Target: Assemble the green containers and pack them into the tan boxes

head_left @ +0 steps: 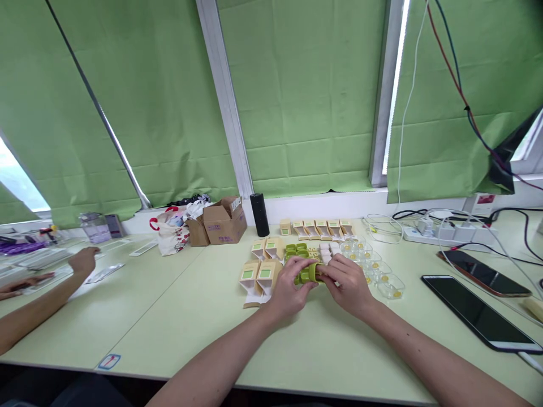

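My left hand [291,287] is closed around a small olive-green cup [313,272], tipped so its opening faces right. At that opening, the fingers of my right hand [348,282] are pinched together; whatever they may hold is hidden. Just behind my hands stand several more green cups [296,250], small yellowish pieces [313,252] and white blocks [324,249]. Clear plastic containers [391,286] with yellow spots inside lie to the right of my right hand. Opened cardboard boxes [266,277] with green labels stand left of my left hand.
A row of small boxes [322,229] lines the back, near a black cylinder [259,215] and a brown carton [224,220]. Two phones [479,308] [487,272], cables and a power strip [453,233] lie right. Another person's hands [82,260] work at the left.
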`<action>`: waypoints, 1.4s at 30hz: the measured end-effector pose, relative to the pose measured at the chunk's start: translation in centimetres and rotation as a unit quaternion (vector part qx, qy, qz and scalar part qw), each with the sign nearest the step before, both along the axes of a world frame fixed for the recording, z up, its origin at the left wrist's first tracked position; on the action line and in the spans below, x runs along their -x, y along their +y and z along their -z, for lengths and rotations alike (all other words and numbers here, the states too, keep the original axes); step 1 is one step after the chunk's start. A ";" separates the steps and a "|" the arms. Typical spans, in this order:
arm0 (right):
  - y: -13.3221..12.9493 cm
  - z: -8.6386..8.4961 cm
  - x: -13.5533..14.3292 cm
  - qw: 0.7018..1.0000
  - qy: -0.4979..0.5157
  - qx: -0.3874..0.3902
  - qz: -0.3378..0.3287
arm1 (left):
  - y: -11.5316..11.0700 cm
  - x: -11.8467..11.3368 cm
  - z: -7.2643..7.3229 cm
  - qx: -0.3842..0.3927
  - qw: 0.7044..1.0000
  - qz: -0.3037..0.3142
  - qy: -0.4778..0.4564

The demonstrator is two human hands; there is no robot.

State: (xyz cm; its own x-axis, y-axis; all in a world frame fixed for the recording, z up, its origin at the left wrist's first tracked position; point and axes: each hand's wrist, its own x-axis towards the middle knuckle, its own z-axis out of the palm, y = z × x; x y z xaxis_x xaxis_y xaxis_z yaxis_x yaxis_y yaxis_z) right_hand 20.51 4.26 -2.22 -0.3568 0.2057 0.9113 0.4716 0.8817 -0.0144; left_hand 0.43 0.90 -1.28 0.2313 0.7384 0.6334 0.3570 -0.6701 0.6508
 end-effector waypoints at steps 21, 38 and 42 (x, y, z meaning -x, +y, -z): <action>-0.3 0.9 0.1 0.992 0.041 0.111 -0.045 | 0.3 -0.1 0.0 0.028 0.998 -0.047 -0.045; -0.1 1.4 0.3 0.977 0.095 0.176 -0.075 | 1.7 -0.4 0.9 0.125 0.985 -0.053 -0.105; -0.2 1.2 0.3 0.979 0.087 0.171 -0.073 | 1.5 -0.6 0.7 0.129 0.984 -0.053 -0.106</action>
State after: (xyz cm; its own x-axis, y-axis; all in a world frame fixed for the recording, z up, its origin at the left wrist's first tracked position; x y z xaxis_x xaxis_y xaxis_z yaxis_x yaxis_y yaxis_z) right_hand 20.19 4.02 -3.41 -0.2507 0.4674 0.8477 0.3055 0.8691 -0.3889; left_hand 1.00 2.43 -1.97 0.0272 0.8943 0.4466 0.2534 -0.4384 0.8623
